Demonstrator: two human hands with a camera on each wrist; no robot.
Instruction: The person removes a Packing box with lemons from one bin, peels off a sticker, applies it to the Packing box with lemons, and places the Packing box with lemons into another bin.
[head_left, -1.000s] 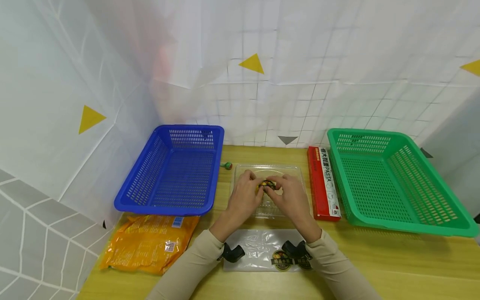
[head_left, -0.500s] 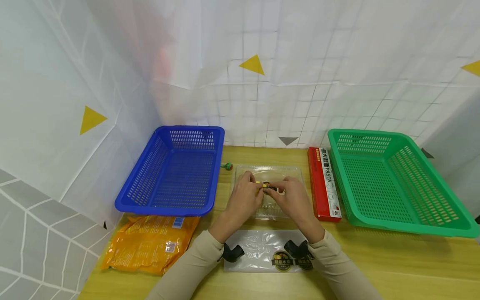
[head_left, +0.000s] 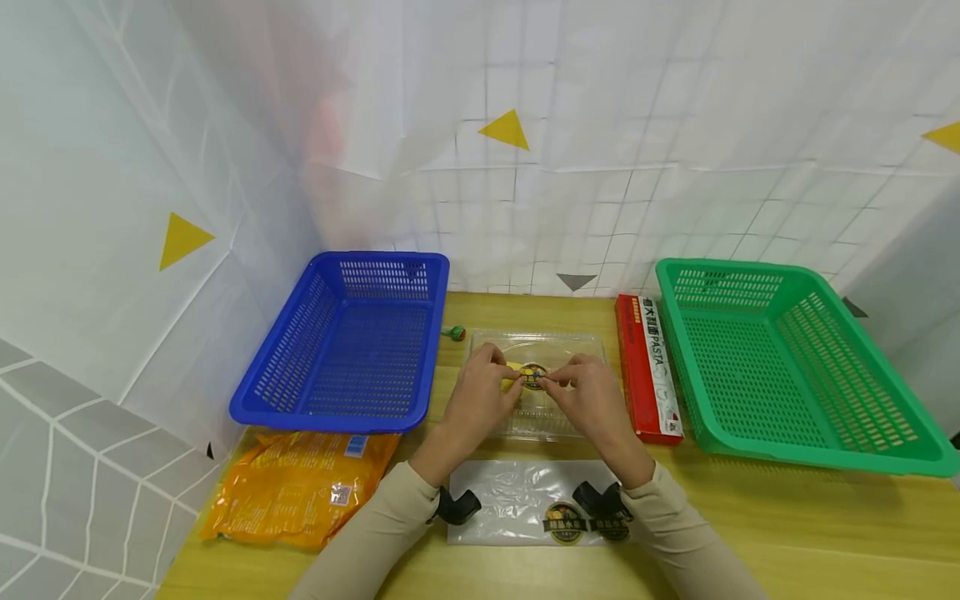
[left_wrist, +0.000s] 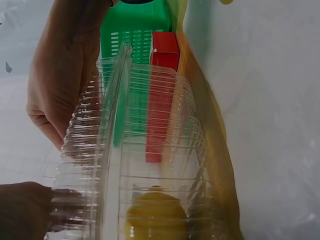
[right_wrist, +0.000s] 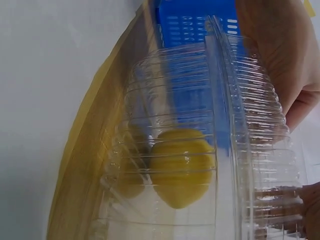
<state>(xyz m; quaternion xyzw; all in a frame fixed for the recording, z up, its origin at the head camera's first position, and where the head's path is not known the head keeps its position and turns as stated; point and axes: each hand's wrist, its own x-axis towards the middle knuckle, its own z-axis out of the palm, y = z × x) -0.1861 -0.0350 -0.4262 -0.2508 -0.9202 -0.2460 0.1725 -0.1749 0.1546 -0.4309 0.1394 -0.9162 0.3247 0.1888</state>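
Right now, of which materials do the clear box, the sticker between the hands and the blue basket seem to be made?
The box looks like glossy plastic: its ribs glint and a yellow fruit shows through. The printed sticker may be paper or film; it is too small to tell its finish. The blue basket seems moulded plastic, fairly matte, by its even colour and slotted walls.

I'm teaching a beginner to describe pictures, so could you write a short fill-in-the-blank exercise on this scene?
1. In the head view, the left basket, behind the orange packet, is coloured ____.
2. The right basket, beside the red box, is coloured ____.
3. The left hand and right hand have fingers at a round label over a clear container whose lemon-shaped item is coloured ____.
4. The word in Latin letters on the red box reads ____.

Missing words: blue; green; yellow; PASTA.
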